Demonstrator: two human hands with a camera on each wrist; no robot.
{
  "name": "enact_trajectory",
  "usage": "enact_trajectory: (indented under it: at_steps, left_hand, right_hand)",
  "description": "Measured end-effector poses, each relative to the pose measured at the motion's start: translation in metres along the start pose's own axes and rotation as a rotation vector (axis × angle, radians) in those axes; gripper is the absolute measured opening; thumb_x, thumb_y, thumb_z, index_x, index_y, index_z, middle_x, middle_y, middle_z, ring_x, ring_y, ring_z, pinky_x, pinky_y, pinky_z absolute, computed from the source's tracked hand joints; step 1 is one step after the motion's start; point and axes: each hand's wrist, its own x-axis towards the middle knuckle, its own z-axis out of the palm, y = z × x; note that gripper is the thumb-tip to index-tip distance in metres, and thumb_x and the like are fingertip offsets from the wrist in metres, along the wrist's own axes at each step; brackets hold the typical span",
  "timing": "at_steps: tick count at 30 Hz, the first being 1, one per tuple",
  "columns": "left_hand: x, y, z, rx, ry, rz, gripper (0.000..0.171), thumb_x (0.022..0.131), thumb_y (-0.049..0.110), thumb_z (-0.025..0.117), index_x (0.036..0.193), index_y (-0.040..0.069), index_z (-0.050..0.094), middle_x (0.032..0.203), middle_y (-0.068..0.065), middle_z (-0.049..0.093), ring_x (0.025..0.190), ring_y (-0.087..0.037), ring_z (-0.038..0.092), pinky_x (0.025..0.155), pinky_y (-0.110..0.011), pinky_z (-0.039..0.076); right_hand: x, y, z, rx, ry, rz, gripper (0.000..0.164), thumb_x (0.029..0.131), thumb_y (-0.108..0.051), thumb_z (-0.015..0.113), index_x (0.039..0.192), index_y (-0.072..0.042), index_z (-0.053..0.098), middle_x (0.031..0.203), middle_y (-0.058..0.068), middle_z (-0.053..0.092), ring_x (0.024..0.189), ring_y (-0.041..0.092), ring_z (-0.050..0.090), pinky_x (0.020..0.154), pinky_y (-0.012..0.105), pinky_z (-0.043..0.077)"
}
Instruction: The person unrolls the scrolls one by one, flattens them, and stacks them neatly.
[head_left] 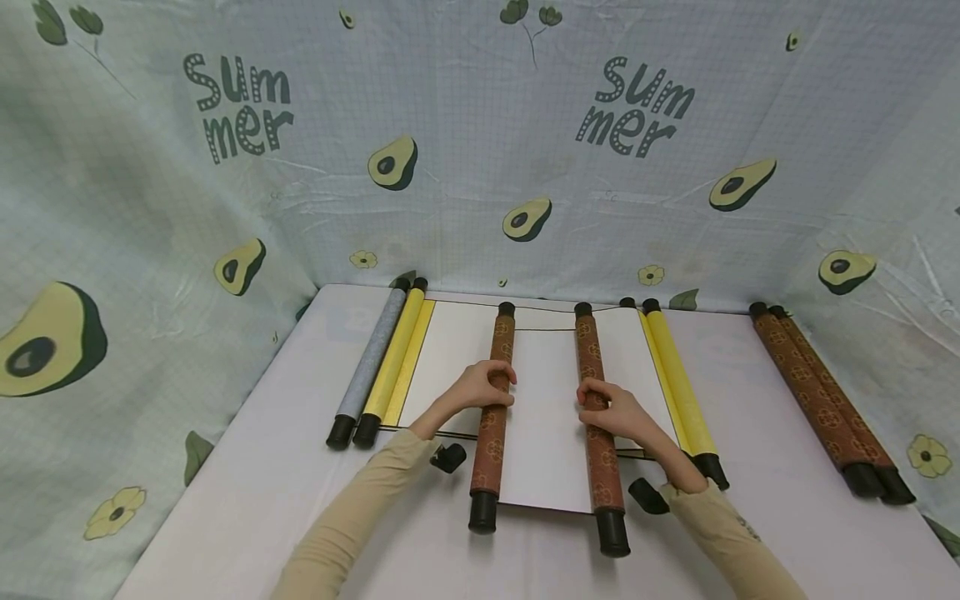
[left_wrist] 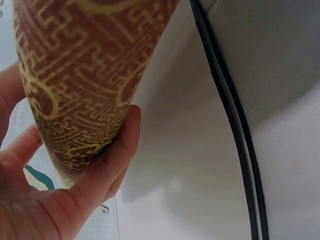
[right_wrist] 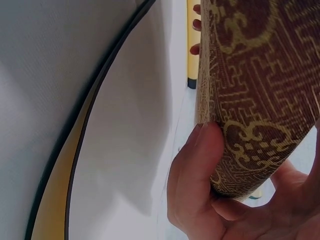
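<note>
Between my two hands lies a part-unrolled scroll with white paper [head_left: 546,417] and a rolled end on each side, both covered in brown cloth with gold patterns and tipped with black knobs. My left hand [head_left: 478,387] grips the left roll [head_left: 489,454], its thumb and fingers curled round it in the left wrist view. Likewise, the right hand [head_left: 618,412] holds the right roll [head_left: 602,467], fingers and thumb on either side of it in the right wrist view. Under this scroll a wider yellow-edged scroll [head_left: 457,358] lies spread out.
A yellow roll [head_left: 395,350] and a grey-blue roll [head_left: 373,354] lie side by side at the left. Another yellow roll [head_left: 681,383] is at the right. Two brown rolls [head_left: 813,396] rest together near the right edge. An avocado-print cloth [head_left: 450,150] hangs behind the white table [head_left: 285,483].
</note>
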Motion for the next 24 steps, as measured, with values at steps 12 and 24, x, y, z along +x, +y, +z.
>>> enact_trajectory:
  at_steps: [12,24]
  left_hand:
    - [0.0005,-0.0028,-0.0033,0.002,0.008,0.003,0.010,0.071,0.011,0.066,0.079,0.009,0.062,0.083,-0.003,0.056,0.074,-0.013,0.045,0.061,-0.023,0.035]
    - [-0.0001,-0.0056,-0.0036,0.031,0.011,0.029,0.033,0.063,0.021,0.079,0.082,0.006,0.057,0.081,-0.002,0.053,0.074,-0.013,0.044,0.064,-0.022,0.036]
  right_hand:
    - [-0.0043,0.0020,-0.0041,0.025,-0.002,-0.029,0.019,0.073,-0.009,0.065,0.086,-0.007,0.051,0.074,0.005,0.045,0.060,0.015,0.036,0.055,0.027,0.030]
    - [-0.0069,0.0070,-0.0092,-0.007,0.013,-0.012,0.024,0.070,-0.009,0.066,0.086,-0.010,0.049,0.078,0.005,0.046,0.060,0.015,0.037,0.055,0.027,0.030]
